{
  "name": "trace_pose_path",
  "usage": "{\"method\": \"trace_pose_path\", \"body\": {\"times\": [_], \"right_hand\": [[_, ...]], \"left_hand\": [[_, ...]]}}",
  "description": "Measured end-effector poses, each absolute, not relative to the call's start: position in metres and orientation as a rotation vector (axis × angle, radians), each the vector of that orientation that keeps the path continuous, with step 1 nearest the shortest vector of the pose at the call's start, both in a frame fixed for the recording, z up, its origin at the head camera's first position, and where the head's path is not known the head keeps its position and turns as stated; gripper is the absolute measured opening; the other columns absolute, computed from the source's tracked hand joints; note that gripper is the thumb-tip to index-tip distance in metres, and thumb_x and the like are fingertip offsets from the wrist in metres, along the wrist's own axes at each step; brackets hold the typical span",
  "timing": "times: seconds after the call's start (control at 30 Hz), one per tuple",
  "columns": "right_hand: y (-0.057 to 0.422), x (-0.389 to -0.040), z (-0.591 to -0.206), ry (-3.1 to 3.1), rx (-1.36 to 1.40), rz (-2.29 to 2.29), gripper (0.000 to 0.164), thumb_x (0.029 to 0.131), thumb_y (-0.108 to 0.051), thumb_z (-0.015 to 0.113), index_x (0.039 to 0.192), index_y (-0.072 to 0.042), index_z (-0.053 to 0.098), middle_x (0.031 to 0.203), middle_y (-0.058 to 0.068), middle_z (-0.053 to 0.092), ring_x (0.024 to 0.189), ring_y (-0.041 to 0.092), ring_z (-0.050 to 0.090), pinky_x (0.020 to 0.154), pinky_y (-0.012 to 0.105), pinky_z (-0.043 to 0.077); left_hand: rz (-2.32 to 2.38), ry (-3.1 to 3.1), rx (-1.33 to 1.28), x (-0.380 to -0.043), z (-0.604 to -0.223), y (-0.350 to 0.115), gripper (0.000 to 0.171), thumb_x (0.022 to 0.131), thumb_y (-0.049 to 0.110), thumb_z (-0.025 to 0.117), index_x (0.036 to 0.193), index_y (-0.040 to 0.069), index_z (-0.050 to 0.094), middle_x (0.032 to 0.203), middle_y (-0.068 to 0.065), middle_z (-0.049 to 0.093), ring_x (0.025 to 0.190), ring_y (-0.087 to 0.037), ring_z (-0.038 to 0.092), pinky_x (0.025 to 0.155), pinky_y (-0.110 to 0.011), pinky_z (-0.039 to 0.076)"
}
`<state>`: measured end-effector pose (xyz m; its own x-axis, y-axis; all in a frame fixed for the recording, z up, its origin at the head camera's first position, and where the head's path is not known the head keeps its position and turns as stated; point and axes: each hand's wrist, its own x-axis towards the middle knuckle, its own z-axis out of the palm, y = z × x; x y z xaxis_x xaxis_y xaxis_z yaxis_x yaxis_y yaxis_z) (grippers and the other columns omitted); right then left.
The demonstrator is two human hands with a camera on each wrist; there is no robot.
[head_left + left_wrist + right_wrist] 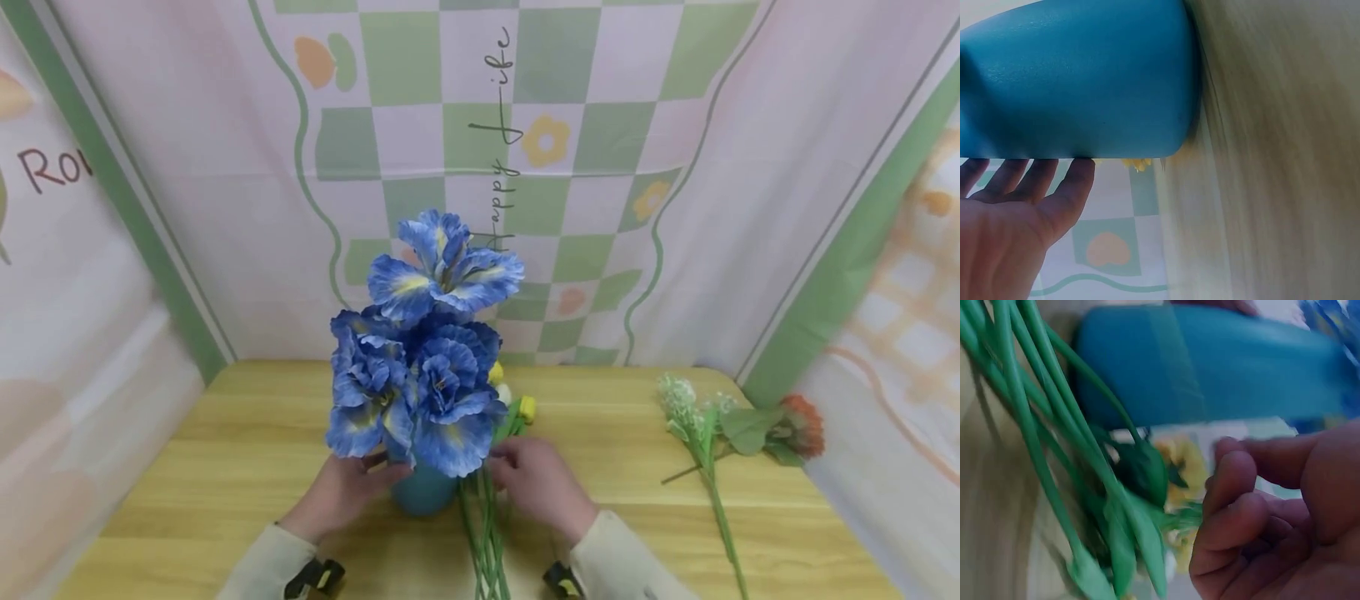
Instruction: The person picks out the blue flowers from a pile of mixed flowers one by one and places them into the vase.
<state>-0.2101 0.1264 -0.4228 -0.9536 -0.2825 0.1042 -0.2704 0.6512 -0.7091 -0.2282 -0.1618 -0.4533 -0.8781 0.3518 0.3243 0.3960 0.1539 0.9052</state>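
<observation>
Large blue artificial irises (pixel 427 350) with yellow-streaked petals stand in a blue vase (pixel 423 493) on the table. My left hand (pixel 345 496) is at the vase's left side. In the left wrist view, fairly straight fingers (pixel 1069 194) touch the vase wall (pixel 1085 81). On the other side, my right hand (pixel 540 483) is beside the blooms. Its curled fingers (pixel 1235 525) and thumb come together in the right wrist view, with nothing visible between them. Green stems (pixel 1035 406) of yellow and white flowers (pixel 527 408) lie between this hand and the vase.
To the right on the wooden table (pixel 600 533) lie a white-flowered sprig (pixel 705 442) and an orange flower (pixel 804 427) with broad leaves. A checked cloth backdrop (pixel 480 125) rises behind the table's far edge. Printed cloth also hangs at both sides.
</observation>
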Motion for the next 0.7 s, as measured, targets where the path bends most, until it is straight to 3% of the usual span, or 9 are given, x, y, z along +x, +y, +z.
{"method": "trace_pose_path", "body": {"times": [0.17,0.3,0.53,0.7], "right_hand": [[0.121,-0.211,-0.429,2.859,-0.571,-1.116,0.019,0.099,-0.015,0.059,0.082,-0.013,0.065,0.064,-0.008,0.056,0.053,0.01,0.052,0.047,0.029,0.047],[0.143,-0.213,-0.426,2.933,-0.452,-1.039,0.011,0.097,-0.015,0.063,0.094,-0.008,0.07,0.073,-0.004,0.062,0.061,0.011,0.056,0.054,0.031,0.053],[0.242,-0.218,-0.419,3.093,-0.115,-0.613,0.028,0.092,-0.019,0.067,0.107,0.005,0.067,0.095,0.016,0.069,0.081,0.03,0.066,0.072,0.052,0.057],[0.318,-0.211,-0.42,3.075,-0.004,-0.388,0.025,0.088,-0.022,0.066,0.094,0.002,0.066,0.086,0.015,0.066,0.075,0.034,0.062,0.068,0.057,0.053]], "left_hand": [[-1.848,-2.354,-0.786,-0.229,-0.453,-0.161,0.071,0.087,0.017,0.079,0.147,0.016,0.041,0.146,-0.004,0.047,0.128,-0.028,0.051,0.101,-0.043,0.048],[-1.824,-2.348,-0.787,-0.229,-0.455,-0.161,0.07,0.087,0.013,0.079,0.146,0.014,0.043,0.145,-0.006,0.048,0.129,-0.03,0.05,0.101,-0.043,0.048],[-1.785,-2.395,-0.737,-0.226,-0.454,-0.162,0.068,0.087,0.008,0.078,0.145,0.012,0.043,0.144,-0.008,0.049,0.129,-0.032,0.049,0.1,-0.043,0.049],[-1.77,-2.376,-0.772,-0.226,-0.452,-0.163,0.069,0.087,0.007,0.077,0.146,0.009,0.041,0.144,-0.012,0.048,0.128,-0.035,0.05,0.099,-0.04,0.05]]}}
